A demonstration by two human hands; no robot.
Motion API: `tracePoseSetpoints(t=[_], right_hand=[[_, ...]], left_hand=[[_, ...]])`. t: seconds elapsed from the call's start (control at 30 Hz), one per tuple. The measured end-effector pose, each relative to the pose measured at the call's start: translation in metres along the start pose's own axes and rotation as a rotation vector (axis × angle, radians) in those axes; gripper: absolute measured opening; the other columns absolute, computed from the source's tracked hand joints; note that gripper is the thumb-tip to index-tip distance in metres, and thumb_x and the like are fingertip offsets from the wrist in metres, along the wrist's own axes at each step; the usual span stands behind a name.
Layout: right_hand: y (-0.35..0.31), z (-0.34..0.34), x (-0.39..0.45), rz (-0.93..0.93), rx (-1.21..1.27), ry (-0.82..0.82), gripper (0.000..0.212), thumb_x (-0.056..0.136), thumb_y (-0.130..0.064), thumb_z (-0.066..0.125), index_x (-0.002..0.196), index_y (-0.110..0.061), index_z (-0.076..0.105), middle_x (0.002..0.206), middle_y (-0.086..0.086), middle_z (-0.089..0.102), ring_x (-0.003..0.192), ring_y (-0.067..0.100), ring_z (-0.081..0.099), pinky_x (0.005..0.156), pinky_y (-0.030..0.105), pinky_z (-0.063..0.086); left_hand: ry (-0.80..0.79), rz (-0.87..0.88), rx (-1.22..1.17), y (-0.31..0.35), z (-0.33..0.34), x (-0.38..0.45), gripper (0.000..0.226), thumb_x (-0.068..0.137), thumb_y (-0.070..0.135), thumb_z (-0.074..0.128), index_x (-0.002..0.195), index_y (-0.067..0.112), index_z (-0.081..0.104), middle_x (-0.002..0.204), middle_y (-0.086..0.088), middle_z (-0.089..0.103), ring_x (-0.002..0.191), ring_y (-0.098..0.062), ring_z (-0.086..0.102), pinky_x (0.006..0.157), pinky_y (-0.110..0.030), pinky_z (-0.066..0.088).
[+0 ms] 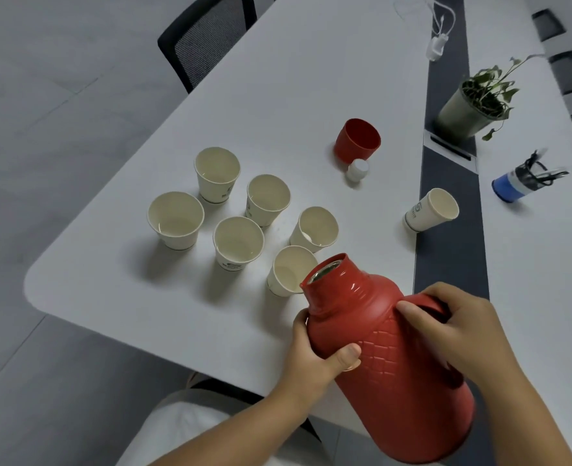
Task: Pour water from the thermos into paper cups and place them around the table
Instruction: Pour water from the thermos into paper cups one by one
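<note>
A red thermos (pixel 388 361) is tilted with its open mouth toward a paper cup (pixel 289 275) at the near right of a cluster. My left hand (pixel 314 351) grips the thermos body just below the neck. My right hand (pixel 459 326) holds its handle. Several paper cups stand grouped on the white table (pixel 109 280); one cup (pixel 175 218) at the left has water in it. Another paper cup (pixel 430 210) stands apart on the right. The thermos's red lid cup (pixel 356 140) and white stopper (pixel 357 169) stand behind the cluster.
A potted plant (pixel 469 105) and a blue pen holder (pixel 516 183) stand at the right, past a dark strip (pixel 449 183) running down the table. A white charger with its cable (pixel 435 45) lies at the back. A black mesh chair (pixel 204 35) stands at the far edge.
</note>
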State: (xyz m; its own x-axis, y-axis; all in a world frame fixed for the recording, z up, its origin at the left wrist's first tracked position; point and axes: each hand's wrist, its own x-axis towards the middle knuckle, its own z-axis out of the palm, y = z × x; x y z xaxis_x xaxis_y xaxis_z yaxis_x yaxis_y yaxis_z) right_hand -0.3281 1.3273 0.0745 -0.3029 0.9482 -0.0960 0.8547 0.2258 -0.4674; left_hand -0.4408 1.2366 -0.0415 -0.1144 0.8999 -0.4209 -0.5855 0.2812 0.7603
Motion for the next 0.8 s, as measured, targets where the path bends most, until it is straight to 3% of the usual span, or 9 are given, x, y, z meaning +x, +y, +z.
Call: tracePoseSetpoints(t=[0.13, 0.2, 0.33, 0.43, 0.8], right_hand=[[-0.004, 0.000, 0.003, 0.038, -0.020, -0.017, 0.013, 0.074, -0.021, 0.070, 0.067, -0.013, 0.063, 0.062, -0.002, 0.062, 0.066, 0.012, 0.057, 0.061, 0.005, 0.041], [-0.007, -0.001, 0.003, 0.045, -0.035, -0.019, 0.013, 0.074, -0.021, 0.069, 0.065, -0.016, 0.061, 0.062, -0.003, 0.061, 0.060, 0.010, 0.056, 0.061, 0.003, 0.040], [-0.014, -0.002, 0.004, 0.048, -0.053, -0.041, 0.017, 0.075, -0.023, 0.069, 0.063, -0.022, 0.057, 0.063, -0.003, 0.061, 0.063, 0.007, 0.055, 0.051, 0.014, 0.038], [-0.018, -0.003, 0.006, 0.046, -0.073, -0.067, 0.019, 0.075, -0.025, 0.068, 0.062, -0.025, 0.055, 0.065, -0.003, 0.061, 0.064, 0.007, 0.055, 0.054, 0.017, 0.037], [-0.021, -0.002, 0.009, 0.052, -0.087, -0.083, 0.017, 0.076, -0.025, 0.068, 0.065, -0.022, 0.056, 0.065, -0.003, 0.061, 0.064, 0.008, 0.055, 0.054, 0.018, 0.036]], left_hand=[[-0.011, -0.010, -0.038, 0.000, 0.000, 0.002, 0.074, 0.038, 0.046, 0.070, 0.103, 0.028, 0.039, 0.104, 0.003, 0.058, 0.078, 0.009, 0.064, 0.064, -0.010, 0.049], [-0.020, -0.013, -0.043, 0.000, 0.000, 0.002, 0.074, 0.040, 0.047, 0.070, 0.104, 0.029, 0.039, 0.105, 0.005, 0.059, 0.080, 0.008, 0.064, 0.066, -0.011, 0.050], [-0.035, -0.028, -0.044, -0.002, -0.001, 0.004, 0.075, 0.041, 0.049, 0.070, 0.107, 0.029, 0.039, 0.105, 0.004, 0.060, 0.081, 0.002, 0.065, 0.073, -0.019, 0.053], [-0.040, -0.031, -0.060, -0.003, -0.002, 0.004, 0.075, 0.042, 0.048, 0.070, 0.107, 0.028, 0.039, 0.105, 0.003, 0.060, 0.080, 0.003, 0.065, 0.071, -0.017, 0.052], [-0.036, -0.019, -0.073, -0.002, -0.004, 0.006, 0.075, 0.043, 0.048, 0.070, 0.108, 0.027, 0.041, 0.106, 0.003, 0.061, 0.084, 0.000, 0.066, 0.072, -0.018, 0.052]])
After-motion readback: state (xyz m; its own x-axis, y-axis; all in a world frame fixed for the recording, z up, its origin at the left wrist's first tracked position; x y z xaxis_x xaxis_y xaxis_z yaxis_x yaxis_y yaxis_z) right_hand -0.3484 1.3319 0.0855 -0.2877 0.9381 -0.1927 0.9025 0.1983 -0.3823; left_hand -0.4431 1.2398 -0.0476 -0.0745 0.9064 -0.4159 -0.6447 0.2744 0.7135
